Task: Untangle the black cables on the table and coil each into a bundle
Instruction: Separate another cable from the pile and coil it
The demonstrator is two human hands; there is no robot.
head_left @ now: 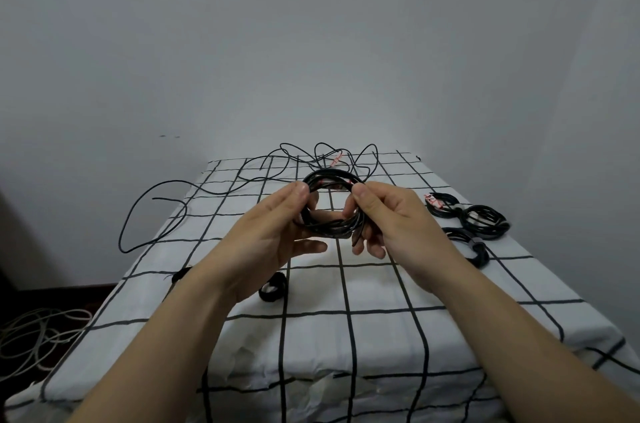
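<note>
A coiled black cable (329, 176) is held in the air above the table's middle. My left hand (277, 228) grips its left side between thumb and fingers, and my right hand (391, 214) pinches its right side. Behind it a loose tangle of black cable (304, 159) lies on the far part of the table, with one long loop (138, 211) hanging off the left edge. Three coiled black bundles (483, 220) lie at the right. A small black strap loop (273, 287) lies under my left wrist.
The table wears a white cloth with a black grid (346, 336) and stands against a plain grey wall. Pale cables (34, 332) lie in a heap on the dark floor at the lower left.
</note>
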